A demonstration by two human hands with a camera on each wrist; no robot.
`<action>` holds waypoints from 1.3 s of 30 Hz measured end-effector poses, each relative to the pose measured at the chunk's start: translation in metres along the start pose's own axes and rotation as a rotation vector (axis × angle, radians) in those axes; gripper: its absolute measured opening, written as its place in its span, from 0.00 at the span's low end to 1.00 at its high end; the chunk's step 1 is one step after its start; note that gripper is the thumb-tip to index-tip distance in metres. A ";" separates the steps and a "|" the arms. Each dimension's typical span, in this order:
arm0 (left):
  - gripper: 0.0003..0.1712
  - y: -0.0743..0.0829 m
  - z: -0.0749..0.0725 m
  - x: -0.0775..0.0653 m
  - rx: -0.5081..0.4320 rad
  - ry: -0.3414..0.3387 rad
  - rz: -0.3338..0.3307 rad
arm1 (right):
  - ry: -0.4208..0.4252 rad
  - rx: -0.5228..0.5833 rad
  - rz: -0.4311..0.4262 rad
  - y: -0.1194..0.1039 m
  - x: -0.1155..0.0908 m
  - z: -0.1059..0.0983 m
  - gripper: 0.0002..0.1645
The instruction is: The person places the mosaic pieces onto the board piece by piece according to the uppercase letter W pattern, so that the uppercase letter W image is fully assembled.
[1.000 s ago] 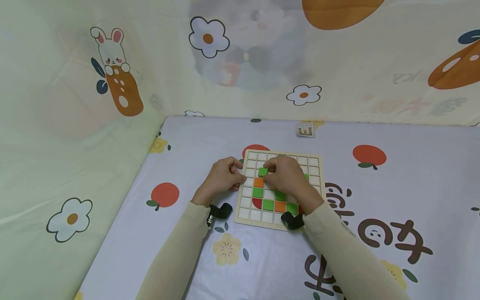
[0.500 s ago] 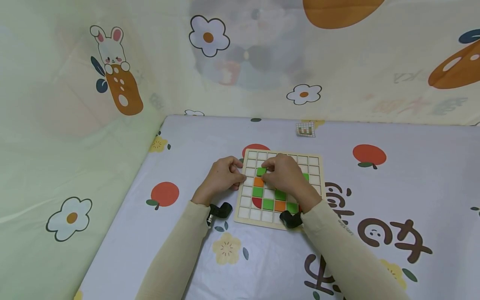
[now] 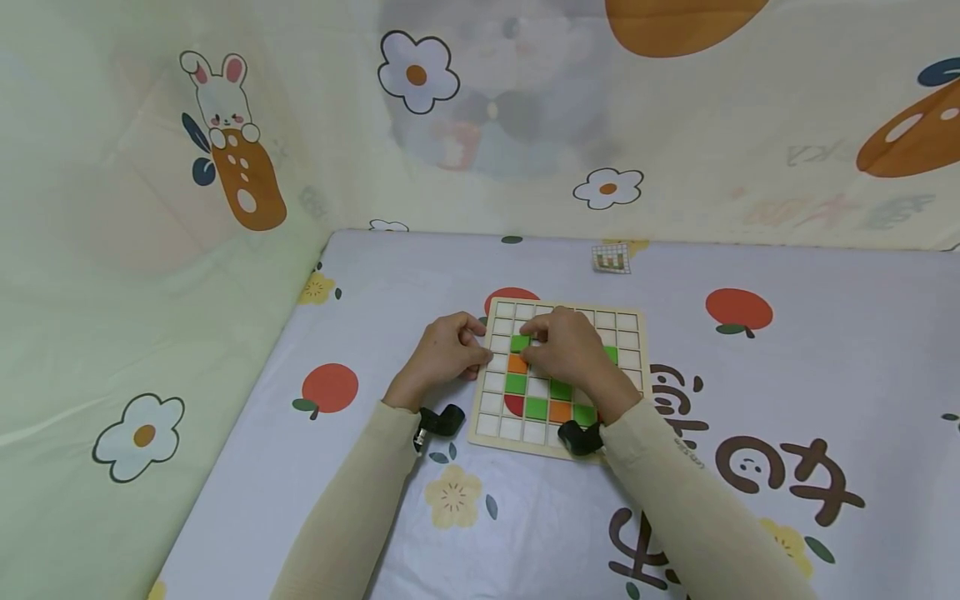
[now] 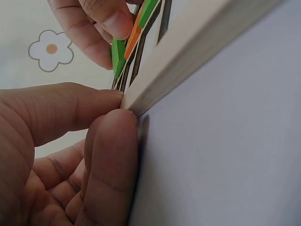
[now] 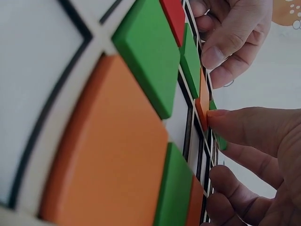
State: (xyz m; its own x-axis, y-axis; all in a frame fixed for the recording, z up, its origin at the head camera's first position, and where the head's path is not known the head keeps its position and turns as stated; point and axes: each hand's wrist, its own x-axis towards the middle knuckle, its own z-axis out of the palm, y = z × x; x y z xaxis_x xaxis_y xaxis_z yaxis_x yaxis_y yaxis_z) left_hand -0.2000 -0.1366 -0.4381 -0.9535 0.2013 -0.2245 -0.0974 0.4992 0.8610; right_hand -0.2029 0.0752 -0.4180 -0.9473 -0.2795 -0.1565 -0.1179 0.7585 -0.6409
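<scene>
A light wooden grid board (image 3: 510,447) with white cells lies on the table. My right hand (image 3: 573,354) reaches over it, pinching a green tile (image 3: 520,343) between thumb and fingers. The right wrist view shows that green tile (image 5: 222,141) at the fingertips, just beyond an orange tile (image 5: 202,110). At the board's left edge, my left hand (image 3: 442,354) holds the frame between thumb and index finger, seen close up in the left wrist view on the wooden rim (image 4: 188,61). Green, orange and red tiles (image 3: 513,406) fill several other cells, some hidden under my right hand and wrist.
A small printed grid card (image 3: 611,259) lies toward the back of the table. Printed cloth (image 3: 390,308) covers the tabletop, and patterned curtains (image 3: 495,200) hang behind and to the left. Each wrist bears a black camera (image 3: 442,422).
My right hand has shifted slightly left with the green tile, which now sits over the cell just behind the orange tile. My left hand stays at the board's edge.
</scene>
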 end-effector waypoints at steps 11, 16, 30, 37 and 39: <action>0.17 0.001 0.002 0.000 0.003 -0.001 -0.009 | 0.001 0.002 0.003 0.001 -0.002 -0.001 0.22; 0.17 -0.001 0.002 0.002 0.003 -0.003 -0.008 | -0.001 0.002 0.007 0.000 -0.003 -0.001 0.23; 0.16 -0.004 0.003 0.008 0.032 0.008 0.018 | 0.018 0.009 -0.026 0.006 -0.007 0.000 0.26; 0.17 -0.002 0.001 0.009 0.078 0.027 0.016 | 0.055 -0.069 -0.020 0.010 -0.015 -0.012 0.32; 0.16 0.000 0.000 0.009 0.099 0.050 0.023 | 0.066 -0.096 -0.002 0.013 -0.019 -0.017 0.36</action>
State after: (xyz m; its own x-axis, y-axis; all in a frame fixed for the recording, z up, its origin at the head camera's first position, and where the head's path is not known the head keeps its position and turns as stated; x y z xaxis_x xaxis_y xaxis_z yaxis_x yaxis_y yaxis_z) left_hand -0.2087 -0.1346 -0.4404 -0.9685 0.1726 -0.1796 -0.0485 0.5765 0.8156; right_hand -0.1918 0.1006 -0.4106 -0.9641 -0.2441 -0.1040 -0.1445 0.8118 -0.5658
